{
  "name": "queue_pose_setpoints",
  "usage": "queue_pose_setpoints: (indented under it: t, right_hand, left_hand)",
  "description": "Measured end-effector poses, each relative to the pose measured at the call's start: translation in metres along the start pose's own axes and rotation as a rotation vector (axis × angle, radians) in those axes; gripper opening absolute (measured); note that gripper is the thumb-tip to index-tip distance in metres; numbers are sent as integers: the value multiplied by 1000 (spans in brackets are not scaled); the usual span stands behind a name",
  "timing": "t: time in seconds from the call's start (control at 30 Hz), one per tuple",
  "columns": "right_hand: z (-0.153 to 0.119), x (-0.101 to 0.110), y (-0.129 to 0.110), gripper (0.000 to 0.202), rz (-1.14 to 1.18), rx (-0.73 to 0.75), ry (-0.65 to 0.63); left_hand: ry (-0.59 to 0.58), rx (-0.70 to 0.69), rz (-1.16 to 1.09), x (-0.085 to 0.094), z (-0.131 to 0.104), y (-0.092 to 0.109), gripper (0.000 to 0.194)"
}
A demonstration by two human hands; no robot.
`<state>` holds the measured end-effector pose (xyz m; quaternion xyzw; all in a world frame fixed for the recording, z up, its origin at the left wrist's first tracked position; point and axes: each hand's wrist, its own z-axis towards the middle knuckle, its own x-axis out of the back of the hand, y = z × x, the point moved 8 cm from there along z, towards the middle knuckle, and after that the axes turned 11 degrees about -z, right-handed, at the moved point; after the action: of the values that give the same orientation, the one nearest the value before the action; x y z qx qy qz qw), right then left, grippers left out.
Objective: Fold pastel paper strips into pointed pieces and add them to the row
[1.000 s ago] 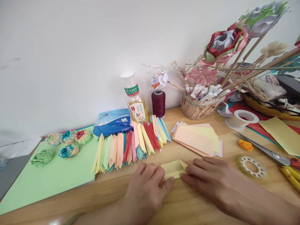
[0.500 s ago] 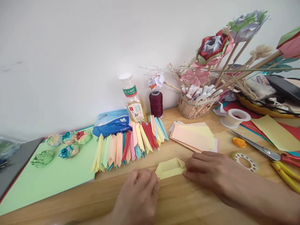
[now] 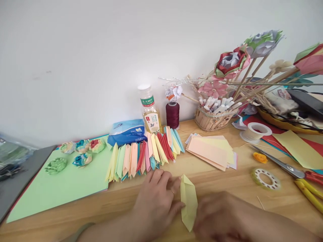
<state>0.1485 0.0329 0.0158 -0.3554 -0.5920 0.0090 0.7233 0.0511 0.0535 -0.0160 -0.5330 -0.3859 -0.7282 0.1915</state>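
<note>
A folded yellow paper (image 3: 189,203) with pointed ends stands lengthwise on the wooden table, its long side running away from me. At its left edge, my left hand (image 3: 160,198) pinches the paper with bent fingers, the thumb on the margin. My right hand (image 3: 214,215) lies against the lower right side of the paper; it is smeared by motion and its fingers cannot be made out. Just beyond, a row of folded coloured papers (image 3: 128,159) reaches close to my left fingertips. A stack of flat paper strips (image 3: 209,151) lies farther back.
Paper rosettes (image 3: 56,165) rest on green sheets (image 3: 63,191) at left. Behind are a tissue pack (image 3: 127,131), bottle (image 3: 151,114), thread spool (image 3: 172,115) and basket (image 3: 213,120). Scissors (image 3: 290,168) and a tape roll (image 3: 266,178) lie at right.
The yellow paper has turned from lying crosswise to lengthwise. My left hand has moved up beside it, my right hand down and toward me. The view has shifted slightly.
</note>
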Motion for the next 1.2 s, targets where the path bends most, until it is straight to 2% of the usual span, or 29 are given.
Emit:
queue_pose_setpoints:
  t: [0.07,0.1,0.2,0.3,0.4,0.5,0.73,0.9,1.2]
  right_hand:
    - [-2,13,19,35,-75,-118,191]
    - [-3,15,28,34,-134,-154,244]
    - [-1,7,40,30,-299,-123,235]
    - [2,-2,39,24,-473,-53,223]
    - [1,-6,34,23,-646,-34,228]
    - [-2,-7,35,19,-730,-72,209]
    - [-6,-12,46,15,-681,-126,200]
    - [-4,-12,54,19,-633,-171,246]
    - [-5,-10,52,21,-609,-135,236]
  left_hand:
    - [-12,4,-4,-2,1,-1,45]
    - [-11,-2,-11,-2,2,-1,44]
    - [47,-30,-34,1,4,-3,33]
    - [174,-54,-36,10,3,-6,14]
    - [292,-126,-102,20,-1,-3,20]
    - [340,-169,-208,24,-4,0,20]
    - [248,-104,-136,13,0,-8,21]
    - [264,-62,-92,14,3,-16,18]
    - [365,-242,3,18,-1,-5,32]
